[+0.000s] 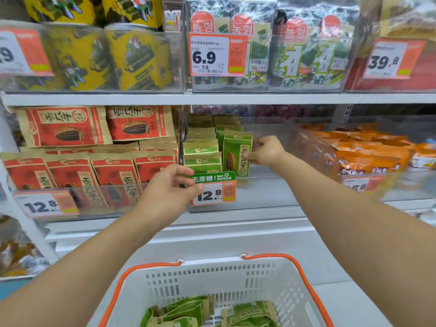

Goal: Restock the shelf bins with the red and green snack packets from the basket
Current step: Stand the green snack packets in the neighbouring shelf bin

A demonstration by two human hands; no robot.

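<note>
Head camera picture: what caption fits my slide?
Right hand stands a green snack packet in the clear shelf bin above the basket.

One head-worn view looks forward and down, close to the shelf (212, 99), basket (236, 277) nearest below

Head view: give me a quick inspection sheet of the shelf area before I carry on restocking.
Surface: white shelf, clear bin with much bare floor on its right.
Job's things: upright green packet in that bin beside stacked green packets; red packets in the bin to the left; more green packets in the basket below.
Clutter: 12.8 price tag on the bin front.
Hands: left hand grips the bin's front edge at the tag; right hand holds the upright green packet.
Cables: nothing seen.
Surroundings: seaweed packs above, orange packets to the right.
</note>
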